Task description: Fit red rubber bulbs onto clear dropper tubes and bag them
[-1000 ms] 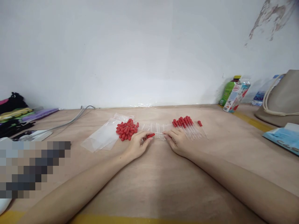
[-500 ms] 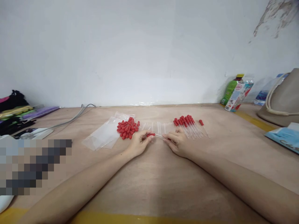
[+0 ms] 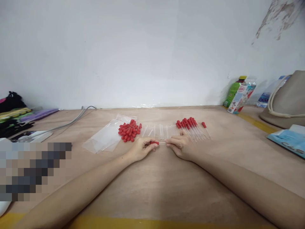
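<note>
Between finger and thumb, my left hand (image 3: 143,148) pinches a red rubber dropper bulb (image 3: 154,143). A clear dropper tube (image 3: 162,143) runs from the bulb's end to my right hand (image 3: 179,147), whose closed fingers grip it. Tube and bulb lie in line, end against end; how deep the tube sits inside is hidden. Just beyond the hands is a row of loose clear tubes (image 3: 160,130). A heap of red bulbs (image 3: 128,131) lies left of the row. To its right are several droppers with bulbs fitted (image 3: 190,124), and one more dropper (image 3: 204,125) lies apart.
Flat clear plastic bags (image 3: 101,138) lie under and beside the bulb heap. Bottles (image 3: 238,95), a beige bag (image 3: 288,101) and a blue packet (image 3: 289,140) stand or lie at the right. A grey cable (image 3: 71,122) and coloured fabric packs (image 3: 21,114) are on the left.
Both hands have come slightly lower and nearer to me, with the bulb and tube now lying more level. More of the red bulb shows at my left fingertips.
</note>
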A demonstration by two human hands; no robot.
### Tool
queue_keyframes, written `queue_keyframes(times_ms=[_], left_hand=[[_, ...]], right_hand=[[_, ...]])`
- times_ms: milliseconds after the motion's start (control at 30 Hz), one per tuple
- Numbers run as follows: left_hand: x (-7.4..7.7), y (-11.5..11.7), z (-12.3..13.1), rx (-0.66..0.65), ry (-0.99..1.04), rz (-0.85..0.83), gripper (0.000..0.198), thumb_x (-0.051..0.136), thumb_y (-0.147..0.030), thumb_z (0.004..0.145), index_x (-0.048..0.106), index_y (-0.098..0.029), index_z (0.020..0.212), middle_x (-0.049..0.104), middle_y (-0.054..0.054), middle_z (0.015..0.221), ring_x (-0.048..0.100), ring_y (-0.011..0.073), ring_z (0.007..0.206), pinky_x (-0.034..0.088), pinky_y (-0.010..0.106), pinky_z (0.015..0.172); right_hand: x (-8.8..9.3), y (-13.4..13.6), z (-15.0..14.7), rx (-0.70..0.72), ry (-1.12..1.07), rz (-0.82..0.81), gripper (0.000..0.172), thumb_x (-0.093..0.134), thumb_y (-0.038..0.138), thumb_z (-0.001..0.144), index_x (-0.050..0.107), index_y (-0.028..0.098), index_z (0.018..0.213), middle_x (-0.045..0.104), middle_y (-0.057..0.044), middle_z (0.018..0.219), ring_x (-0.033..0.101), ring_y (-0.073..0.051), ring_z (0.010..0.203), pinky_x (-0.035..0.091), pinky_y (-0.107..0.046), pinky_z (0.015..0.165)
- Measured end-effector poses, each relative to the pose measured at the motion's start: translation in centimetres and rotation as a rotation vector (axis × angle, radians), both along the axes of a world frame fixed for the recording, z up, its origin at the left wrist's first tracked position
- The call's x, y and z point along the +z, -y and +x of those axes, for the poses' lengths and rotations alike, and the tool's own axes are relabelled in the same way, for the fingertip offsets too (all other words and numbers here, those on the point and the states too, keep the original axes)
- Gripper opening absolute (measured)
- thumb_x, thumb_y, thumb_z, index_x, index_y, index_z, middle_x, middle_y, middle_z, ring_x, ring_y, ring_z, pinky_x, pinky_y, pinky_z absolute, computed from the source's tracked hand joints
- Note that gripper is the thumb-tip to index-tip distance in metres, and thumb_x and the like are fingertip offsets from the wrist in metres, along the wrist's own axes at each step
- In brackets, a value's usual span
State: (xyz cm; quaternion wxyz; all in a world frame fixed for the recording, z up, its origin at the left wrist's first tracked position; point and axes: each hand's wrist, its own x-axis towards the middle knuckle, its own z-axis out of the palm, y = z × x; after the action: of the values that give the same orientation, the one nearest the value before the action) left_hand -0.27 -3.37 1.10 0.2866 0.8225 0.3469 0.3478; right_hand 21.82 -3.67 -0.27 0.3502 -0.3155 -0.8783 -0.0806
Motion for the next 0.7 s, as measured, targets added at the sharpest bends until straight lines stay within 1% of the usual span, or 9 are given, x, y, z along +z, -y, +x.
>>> queue_keyframes(times_ms=[233,367,533,633,700], left_hand=[[-0.2,0.2,0.1,0.006,-0.04,0.011,0.022,0.053,-0.031,0.082,0.063,-0.013,0.088,0.062,0.001,0.062,0.058,0.0104,0.056,0.047,0.02,0.055],[-0.2,0.3,0.2,0.005,-0.077,0.1,0.018,0.056,-0.028,0.08,0.064,-0.014,0.088,0.066,0.002,0.071,0.059,0.0112,0.062,0.047,0.02,0.058],[-0.1,0.3,0.2,-0.004,-0.112,0.204,0.016,0.056,-0.026,0.08,0.065,-0.016,0.088,0.068,0.003,0.078,0.06,0.0124,0.068,0.046,0.021,0.061],[-0.1,0.3,0.2,-0.009,-0.121,0.221,0.016,0.056,-0.025,0.08,0.065,-0.016,0.089,0.068,0.002,0.079,0.06,0.0123,0.069,0.046,0.021,0.062],[-0.1,0.3,0.3,0.022,-0.12,0.215,0.015,0.055,-0.025,0.08,0.065,-0.016,0.089,0.067,0.002,0.079,0.06,0.0125,0.069,0.046,0.021,0.061]], right_hand=[[0.5,0.5,-0.5,-0.007,0.035,0.05,0.026,0.04,0.024,0.088,0.064,0.017,0.081,0.062,0.0,0.063,0.044,-0.009,0.052,0.02,-0.029,0.065],[0.6,0.6,-0.9,-0.016,0.069,0.058,0.028,0.039,0.024,0.088,0.063,0.017,0.075,0.059,0.001,0.058,0.041,-0.009,0.05,0.019,-0.029,0.063],[0.7,0.7,-1.4,-0.01,0.093,0.016,0.029,0.037,0.024,0.088,0.06,0.016,0.071,0.06,0.0,0.059,0.04,-0.009,0.051,0.018,-0.029,0.062],[0.8,0.7,-1.6,-0.02,0.123,-0.017,0.031,0.035,0.023,0.089,0.057,0.015,0.069,0.059,0.0,0.059,0.041,-0.009,0.051,0.018,-0.029,0.063],[0.9,0.8,-1.7,-0.04,0.142,-0.035,0.032,0.033,0.024,0.09,0.056,0.015,0.07,0.06,-0.001,0.061,0.042,-0.01,0.052,0.019,-0.029,0.065]])
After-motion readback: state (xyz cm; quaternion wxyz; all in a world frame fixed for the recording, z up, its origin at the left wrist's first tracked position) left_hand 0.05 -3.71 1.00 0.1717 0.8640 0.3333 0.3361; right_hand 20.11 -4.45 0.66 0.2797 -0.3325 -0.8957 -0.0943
